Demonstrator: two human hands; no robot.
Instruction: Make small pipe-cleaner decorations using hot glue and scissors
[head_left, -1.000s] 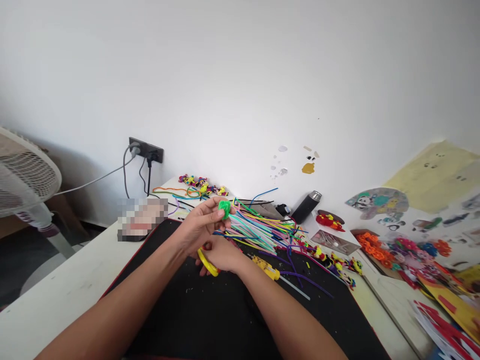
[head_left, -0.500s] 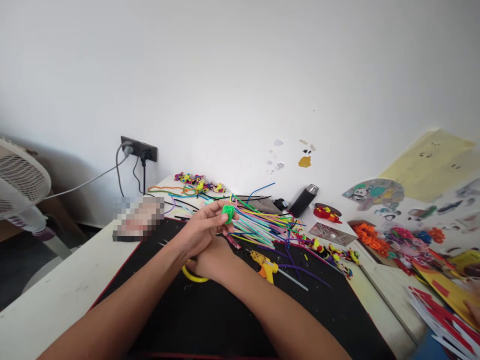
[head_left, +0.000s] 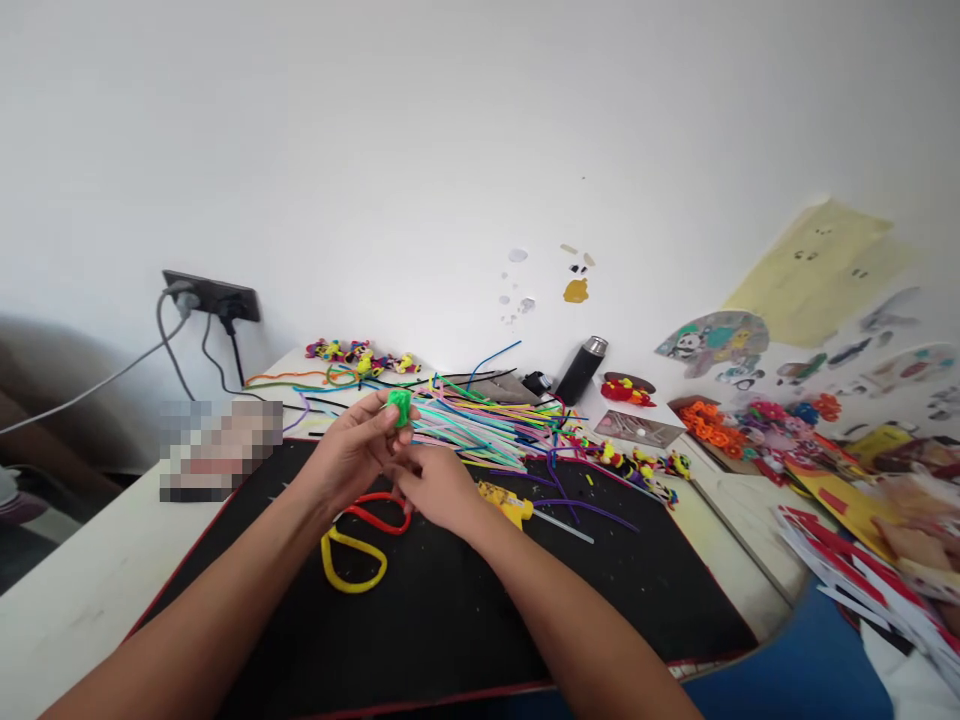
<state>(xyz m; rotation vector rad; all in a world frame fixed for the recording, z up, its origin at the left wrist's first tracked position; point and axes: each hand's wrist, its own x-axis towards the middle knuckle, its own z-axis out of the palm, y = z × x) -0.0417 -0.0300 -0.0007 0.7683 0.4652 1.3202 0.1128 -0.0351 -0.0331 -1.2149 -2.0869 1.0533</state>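
A small coiled bundle of bright green pipe cleaner is pinched in the fingertips of my left hand, raised above the mat. My right hand is just to its right and lower, with fingers curled in close to the left hand. Whatever its fingertips hold, if anything, is hidden. Scissors with one red and one yellow handle lie on the black mat beneath my hands, blade tips showing left of my left wrist. The red handle is right by my right fingers. A yellow glue gun lies beyond my right wrist.
Many coloured pipe cleaners are heaped behind my hands. Small colourful figures stand at the back, with more at right. A black flask leans near the wall. Orange pieces sit in a box; a power strip is on the wall.
The view has swung right. My right hand has moved off the scissors, baring both handles. My left hand still holds the green bundle.
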